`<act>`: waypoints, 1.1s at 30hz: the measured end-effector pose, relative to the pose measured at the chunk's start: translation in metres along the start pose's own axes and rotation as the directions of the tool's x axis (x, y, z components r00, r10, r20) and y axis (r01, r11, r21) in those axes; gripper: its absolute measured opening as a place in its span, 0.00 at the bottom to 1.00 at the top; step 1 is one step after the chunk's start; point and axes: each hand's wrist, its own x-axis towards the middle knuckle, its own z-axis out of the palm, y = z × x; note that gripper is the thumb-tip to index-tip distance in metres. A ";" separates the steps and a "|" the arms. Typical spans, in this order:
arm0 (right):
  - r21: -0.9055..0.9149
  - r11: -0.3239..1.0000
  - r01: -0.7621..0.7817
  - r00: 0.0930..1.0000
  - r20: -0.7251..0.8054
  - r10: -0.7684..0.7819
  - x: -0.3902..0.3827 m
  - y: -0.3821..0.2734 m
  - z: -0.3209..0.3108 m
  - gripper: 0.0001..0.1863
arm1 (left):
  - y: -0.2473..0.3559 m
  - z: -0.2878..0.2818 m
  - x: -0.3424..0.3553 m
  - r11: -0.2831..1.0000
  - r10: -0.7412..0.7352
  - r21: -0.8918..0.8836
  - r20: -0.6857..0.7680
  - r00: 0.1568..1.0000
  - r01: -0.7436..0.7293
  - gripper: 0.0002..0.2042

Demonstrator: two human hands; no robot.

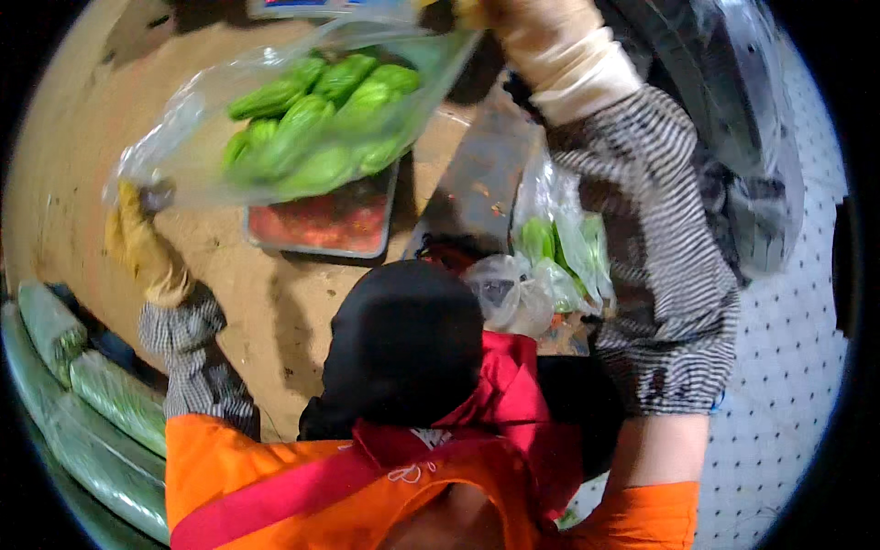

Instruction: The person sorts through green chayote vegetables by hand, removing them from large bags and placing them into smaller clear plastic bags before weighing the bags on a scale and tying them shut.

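A clear plastic bag [197, 101] stretches between my two gloved hands, over the brown surface. Inside it lie several plump, ridged green vegetables [316, 110], whose exact kind I cannot tell. My left hand [147, 247], in a tan glove, pinches the bag's lower left corner. At the top, my right hand [527, 41] is closed on the bag's other end; its fingertips are partly cut off by the frame's edge. Just below the bag is a shallow tray with a red surface [321, 225], partly covered by it. Checked sleeves cover both forearms.
Near my right forearm is another clear bag [561, 238] with green vegetables, on a dark board [486, 183]. Long plastic-wrapped green bundles [101, 431] lie at the left. Dark plastic-wrapped goods [724, 82] stand upper right, beside a dotted white floor [770, 394]. A rounded black shape [403, 348] blocks the centre.
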 end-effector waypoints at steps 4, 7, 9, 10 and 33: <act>-0.166 0.986 -0.018 0.993 0.108 0.036 -0.002 0.002 -0.030 0.21 | -0.026 -0.012 0.002 0.987 0.026 0.156 0.026 0.999 -0.030 0.11; -0.057 0.994 -0.096 0.983 0.155 0.103 0.003 0.005 -0.020 0.14 | -0.043 -0.039 -0.007 0.868 0.147 0.477 0.023 0.989 -0.141 0.12; 0.453 0.887 -0.088 0.996 0.023 0.087 0.003 0.017 0.002 0.15 | -0.046 -0.055 -0.005 0.636 0.253 0.747 0.033 0.967 -0.192 0.13; 0.463 0.879 0.112 0.993 -0.010 -0.120 0.005 0.020 0.012 0.15 | -0.038 -0.049 -0.007 0.716 0.246 0.667 0.033 0.969 -0.205 0.13; 0.387 0.858 -0.338 0.941 0.135 0.310 0.031 0.008 0.186 0.10 | 0.048 0.035 -0.033 0.955 -0.294 0.174 0.434 0.851 0.241 0.12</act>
